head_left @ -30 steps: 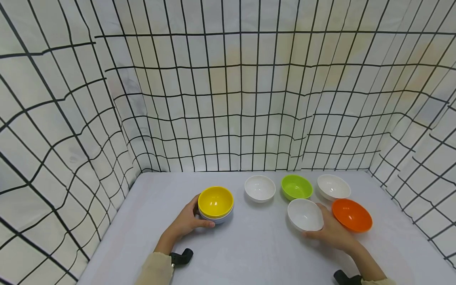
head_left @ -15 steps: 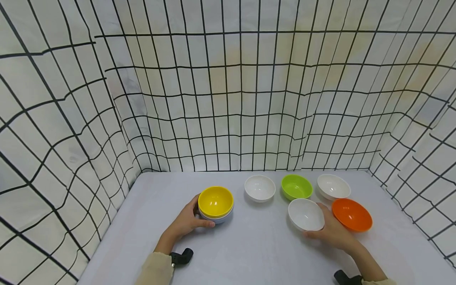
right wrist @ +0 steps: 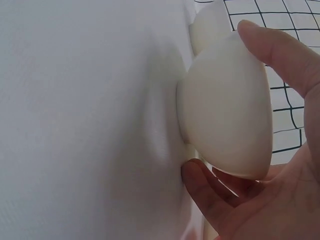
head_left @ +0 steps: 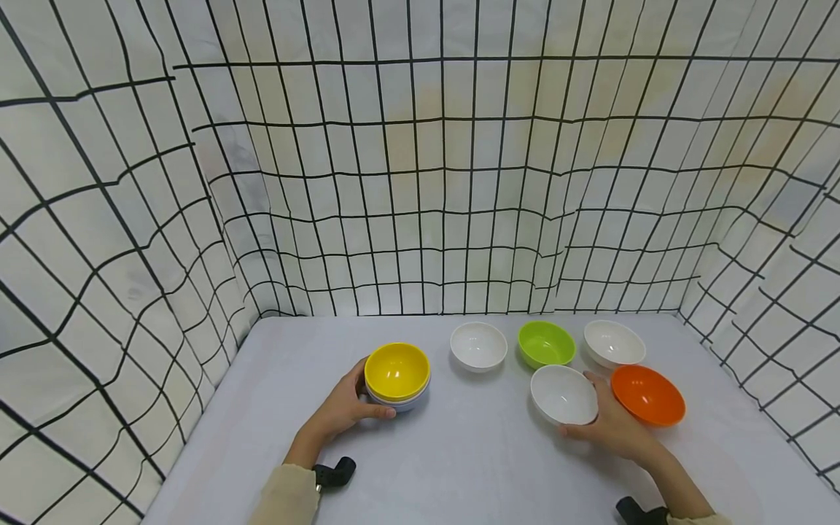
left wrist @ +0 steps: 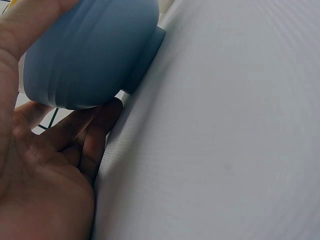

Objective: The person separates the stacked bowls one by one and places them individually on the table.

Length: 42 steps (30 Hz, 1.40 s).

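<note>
At the left of the head view is a stack of bowls, with a yellow bowl [head_left: 397, 372] on top, a pale rim under it and a blue bowl [left wrist: 95, 55] at the bottom. My left hand [head_left: 348, 403] curls round the stack's left side, thumb in front, fingers partly hidden behind. To the right, a white bowl [head_left: 563, 395] is held by my right hand [head_left: 613, 421]. The thumb lies along its near side and the fingers go round its right side. In the right wrist view this white bowl [right wrist: 227, 107] has its foot at the white tabletop.
Behind stand a white bowl [head_left: 478, 348], a green bowl [head_left: 546, 344] and another white bowl [head_left: 614, 345]. An orange bowl [head_left: 648, 396] sits just right of my right hand. A white wall with black grid lines [head_left: 442, 182] encloses the table's back and sides.
</note>
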Motion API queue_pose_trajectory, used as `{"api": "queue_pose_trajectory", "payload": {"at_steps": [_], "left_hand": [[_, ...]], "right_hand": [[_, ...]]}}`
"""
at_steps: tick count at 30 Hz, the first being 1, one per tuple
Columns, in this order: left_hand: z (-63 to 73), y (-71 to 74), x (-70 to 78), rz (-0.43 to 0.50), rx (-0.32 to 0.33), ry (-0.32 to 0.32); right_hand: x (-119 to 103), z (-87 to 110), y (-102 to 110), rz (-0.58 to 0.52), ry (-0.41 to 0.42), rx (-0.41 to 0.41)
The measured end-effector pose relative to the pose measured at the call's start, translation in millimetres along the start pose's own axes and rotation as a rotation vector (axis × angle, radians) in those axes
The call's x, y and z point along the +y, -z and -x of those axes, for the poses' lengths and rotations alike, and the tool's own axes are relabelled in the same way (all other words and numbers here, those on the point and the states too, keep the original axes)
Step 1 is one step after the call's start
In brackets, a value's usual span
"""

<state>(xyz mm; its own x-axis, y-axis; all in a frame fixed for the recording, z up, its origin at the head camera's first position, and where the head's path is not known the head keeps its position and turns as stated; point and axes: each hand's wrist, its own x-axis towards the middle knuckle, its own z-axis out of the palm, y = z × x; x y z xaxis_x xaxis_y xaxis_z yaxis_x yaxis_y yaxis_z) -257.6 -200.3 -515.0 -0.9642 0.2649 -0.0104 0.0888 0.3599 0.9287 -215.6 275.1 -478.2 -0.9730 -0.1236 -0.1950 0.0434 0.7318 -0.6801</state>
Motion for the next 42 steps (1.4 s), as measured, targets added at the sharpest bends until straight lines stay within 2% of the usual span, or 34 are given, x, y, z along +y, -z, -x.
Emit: {"api": "queue_pose_trajectory", "payload": {"at_steps": [8, 14, 22, 31, 37, 42], "left_hand": [[-0.1, 0.1, 0.2, -0.005, 0.001, 0.001], [-0.5, 0.2, -0.9, -0.009, 0.003, 0.004], [-0.1, 0.0, 0.5, 0.002, 0.003, 0.006], [0.1, -0.2, 1.0, 0.006, 0.005, 0.011], [0.1, -0.2, 1.2, -0.005, 0.008, 0.020], [0.4, 0.2, 0.7, -0.002, 0.007, 0.017]], "right_hand": [[-8, 4.4, 6, 0.047, 0.051, 0.017], [-17, 6.0, 9, 0.080, 0.055, 0.038], [-45, 7.4, 15, 0.121, 0.186, 0.148], [-89, 1.8, 10, 0.030, 0.262, 0.191], [-116, -7.7, -7, -0.084, 0.375, 0.198], [-135, -16.3, -24, -0.169, 0.459, 0.165]]}}
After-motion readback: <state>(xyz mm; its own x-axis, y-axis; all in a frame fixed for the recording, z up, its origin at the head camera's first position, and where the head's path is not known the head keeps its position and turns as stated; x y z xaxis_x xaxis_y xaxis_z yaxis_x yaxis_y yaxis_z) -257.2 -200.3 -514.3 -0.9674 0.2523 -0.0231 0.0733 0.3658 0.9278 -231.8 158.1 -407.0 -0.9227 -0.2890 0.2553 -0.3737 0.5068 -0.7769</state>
